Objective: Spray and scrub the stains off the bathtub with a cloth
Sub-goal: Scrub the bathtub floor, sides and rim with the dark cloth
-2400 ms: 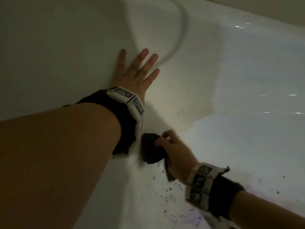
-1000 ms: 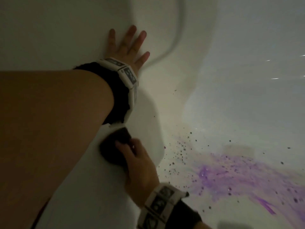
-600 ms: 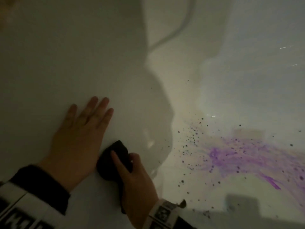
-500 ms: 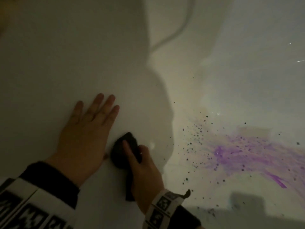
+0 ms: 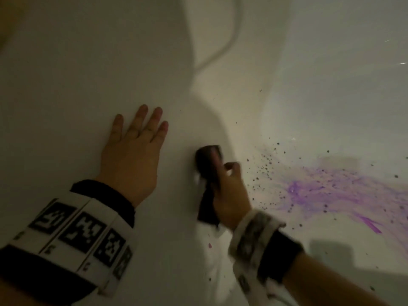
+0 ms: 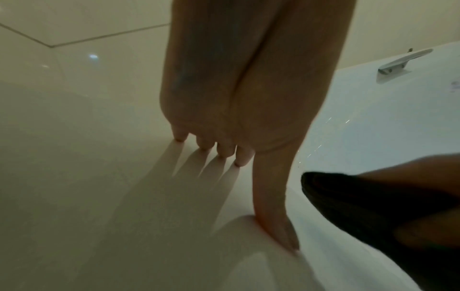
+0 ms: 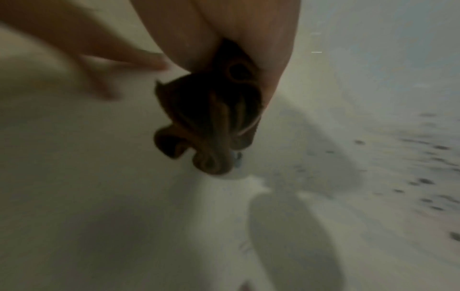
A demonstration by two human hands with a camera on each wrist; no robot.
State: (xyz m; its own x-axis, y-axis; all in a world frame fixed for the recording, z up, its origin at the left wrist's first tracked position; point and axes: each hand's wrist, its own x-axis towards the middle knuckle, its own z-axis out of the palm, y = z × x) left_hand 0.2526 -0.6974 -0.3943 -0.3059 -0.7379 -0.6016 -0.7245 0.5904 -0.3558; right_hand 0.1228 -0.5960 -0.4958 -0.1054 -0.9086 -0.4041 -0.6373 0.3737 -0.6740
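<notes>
My right hand (image 5: 227, 186) grips a dark bunched cloth (image 5: 207, 164) and presses it against the white bathtub wall (image 5: 88, 74). In the right wrist view the cloth (image 7: 209, 122) hangs crumpled from my fingers against the tub. My left hand (image 5: 134, 146) lies flat on the tub wall just left of the cloth, fingers straight and spread; the left wrist view shows its fingertips (image 6: 225, 152) touching the surface. A purple stain (image 5: 331, 193) with dark specks (image 5: 265, 168) spreads over the tub floor to the right of the cloth.
A pale hose (image 5: 229, 38) curves across the tub at the top. A chrome handle (image 6: 403, 61) sits on the tub rim in the left wrist view. A small purple spot (image 5: 209, 245) lies below the cloth.
My right hand has slid the cloth to the right along the tub wall, away from my left hand. The left hand stays flat on the wall.
</notes>
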